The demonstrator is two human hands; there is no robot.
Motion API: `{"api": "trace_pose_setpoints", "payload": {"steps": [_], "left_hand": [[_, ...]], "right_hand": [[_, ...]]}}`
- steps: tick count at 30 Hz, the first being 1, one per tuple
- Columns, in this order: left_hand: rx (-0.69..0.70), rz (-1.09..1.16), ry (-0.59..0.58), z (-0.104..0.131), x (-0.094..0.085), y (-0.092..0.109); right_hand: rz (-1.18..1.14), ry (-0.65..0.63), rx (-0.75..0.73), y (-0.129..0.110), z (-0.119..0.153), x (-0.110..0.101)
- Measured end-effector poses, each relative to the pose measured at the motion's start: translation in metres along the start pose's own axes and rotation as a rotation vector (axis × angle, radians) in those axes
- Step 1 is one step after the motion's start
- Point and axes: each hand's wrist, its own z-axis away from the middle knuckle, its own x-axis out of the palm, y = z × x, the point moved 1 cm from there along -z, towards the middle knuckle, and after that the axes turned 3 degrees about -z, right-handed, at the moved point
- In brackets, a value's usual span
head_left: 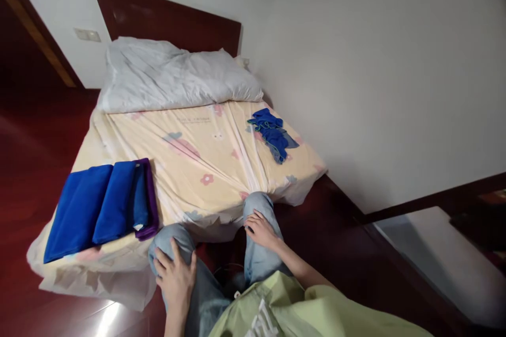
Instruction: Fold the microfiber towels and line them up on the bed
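Note:
My left hand (176,274) lies on my left knee (177,234), its fingers spread over the denim and holding nothing. On the other knee (256,202) rests my right hand (261,230), fingers loosely stretched out and likewise without anything in them. Left of my left hand, at the bed's near corner, are folded blue cloths (81,210), with a folded purple cloth (152,205) at their right side. A crumpled blue cloth (272,134) with a thin green edging lies apart from both hands, near the bed's right side.
The bed (190,163) has a cream sheet with pink and blue-grey prints. A white quilt (177,76) is bunched by the dark red headboard (169,16). A grey-white wall (375,89) closes the right side. Reddish floor (23,189) shows on the left.

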Motion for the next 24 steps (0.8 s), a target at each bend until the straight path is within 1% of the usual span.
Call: {"api": "trace_pose_setpoints", "payload": {"steps": [4, 9, 12, 16, 18, 20, 22, 24], "left_hand": [[-0.023, 0.018, -0.033, 0.000, 0.000, -0.001], [-0.070, 0.044, -0.085, -0.004, -0.001, -0.004], [-0.078, 0.032, -0.110, -0.006, 0.000, -0.005], [-0.068, 0.003, -0.123, -0.008, 0.001, -0.005], [-0.055, -0.003, -0.110, -0.008, 0.000, -0.003], [-0.052, -0.004, -0.109, -0.008, -0.002, -0.001], [-0.062, -0.001, -0.121, -0.009, -0.004, 0.001], [-0.070, -0.002, -0.128, -0.010, -0.006, 0.003]], "right_hand": [[-0.047, 0.042, 0.001, 0.004, 0.003, -0.002], [-0.143, 0.115, -0.001, 0.008, 0.002, -0.011], [-0.263, 0.202, 0.003, 0.013, 0.001, -0.014], [-0.392, 0.366, 0.048, 0.028, 0.001, -0.013], [-0.418, 0.449, 0.089, 0.044, -0.004, -0.013], [-0.440, 0.534, 0.143, 0.070, -0.013, -0.017], [-0.450, 0.611, 0.244, 0.106, -0.028, -0.027], [-0.433, 0.651, 0.414, 0.149, -0.047, -0.043]]}}
